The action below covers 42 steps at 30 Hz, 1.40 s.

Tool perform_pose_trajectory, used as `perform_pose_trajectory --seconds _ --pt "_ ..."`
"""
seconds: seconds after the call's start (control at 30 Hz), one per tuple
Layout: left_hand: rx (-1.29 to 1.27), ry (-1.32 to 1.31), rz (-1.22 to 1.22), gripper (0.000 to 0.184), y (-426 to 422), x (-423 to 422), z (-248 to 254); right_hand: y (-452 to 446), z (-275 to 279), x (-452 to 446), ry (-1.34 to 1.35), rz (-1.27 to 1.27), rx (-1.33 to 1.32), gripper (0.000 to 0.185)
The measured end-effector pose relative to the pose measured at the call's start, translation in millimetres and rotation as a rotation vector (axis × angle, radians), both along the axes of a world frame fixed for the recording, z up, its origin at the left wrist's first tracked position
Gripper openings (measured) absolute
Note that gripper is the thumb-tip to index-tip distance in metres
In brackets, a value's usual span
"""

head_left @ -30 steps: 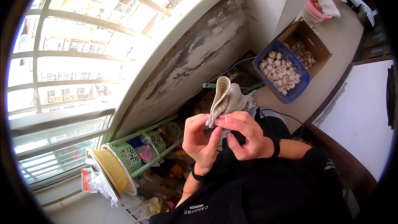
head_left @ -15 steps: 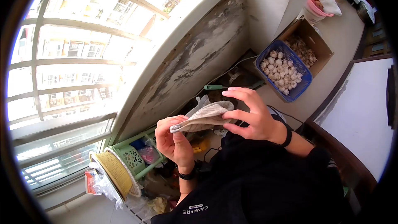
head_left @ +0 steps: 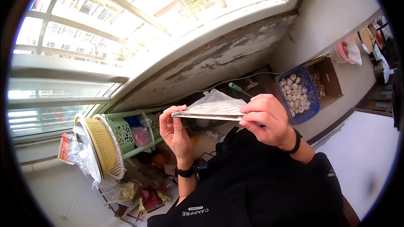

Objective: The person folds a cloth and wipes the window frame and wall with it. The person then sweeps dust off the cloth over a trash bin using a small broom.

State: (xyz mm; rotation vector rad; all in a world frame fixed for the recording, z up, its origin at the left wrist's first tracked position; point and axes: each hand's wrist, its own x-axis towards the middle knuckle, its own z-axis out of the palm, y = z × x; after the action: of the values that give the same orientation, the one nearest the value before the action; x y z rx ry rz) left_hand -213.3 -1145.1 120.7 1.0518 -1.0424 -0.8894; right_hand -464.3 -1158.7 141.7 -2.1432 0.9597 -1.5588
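Note:
A thin grey-white striped cloth [head_left: 216, 106] is stretched level between my two hands, its lower edge pulled straight and a looser fold standing up behind it. My left hand [head_left: 174, 132] pinches its left corner between thumb and fingers. The right corner is gripped by the thumb and fingers of my right hand [head_left: 269, 120]. Exactly what kind of cloth item it is I cannot make out. Beyond my right hand stands a blue basket [head_left: 314, 101] of garlic bulbs [head_left: 294, 94].
A cardboard box [head_left: 334, 82] sits behind the blue basket. At left, a green rack [head_left: 126, 153] and a yellow basket [head_left: 93, 143] stand beneath the barred window [head_left: 84, 25]. A green-handled tool [head_left: 235, 86] lies near the wall. At right is a white surface [head_left: 362, 155].
My right hand has closed on the cloth's right end, where its fingers were spread before. The cloth went from bunched to pulled straight. The view has turned, shifting the surroundings.

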Motion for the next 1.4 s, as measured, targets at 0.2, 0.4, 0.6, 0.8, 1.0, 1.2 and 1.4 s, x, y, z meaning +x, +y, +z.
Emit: perform_pose_trajectory --seconds 0.2,0.4,0.6,0.8,1.0,1.2,1.4 --pt "-0.083 0.02 0.022 0.02 21.6 42.7 1.3 11.3 13.4 52.7 -0.021 0.093 0.127 0.018" --pt "0.066 0.125 0.104 0.027 41.2 95.4 -7.8 37.3 14.1 117.6 -0.104 0.12 0.494 0.013" --pt "-0.028 0.23 -0.004 0.026 58.0 158.9 -22.8 61.8 18.4 171.9 -0.18 0.055 0.504 0.016" --pt "-0.071 0.327 -0.194 0.013 72.0 195.0 -27.1 77.1 19.9 214.0 0.169 -0.045 0.529 0.019" --pt "-0.116 0.179 -0.242 0.017 87.6 222.9 -32.0 91.9 11.7 235.9 0.23 -0.071 0.7 0.013" --pt "-0.16 -0.002 -0.356 0.021 95.7 250.1 -18.8 97.7 12.3 260.1 0.266 -0.061 0.642 0.024" --pt "-0.169 -0.099 -0.472 0.025 100.5 246.2 -15.0 103.4 33.4 298.3 0.063 0.19 0.686 0.042"
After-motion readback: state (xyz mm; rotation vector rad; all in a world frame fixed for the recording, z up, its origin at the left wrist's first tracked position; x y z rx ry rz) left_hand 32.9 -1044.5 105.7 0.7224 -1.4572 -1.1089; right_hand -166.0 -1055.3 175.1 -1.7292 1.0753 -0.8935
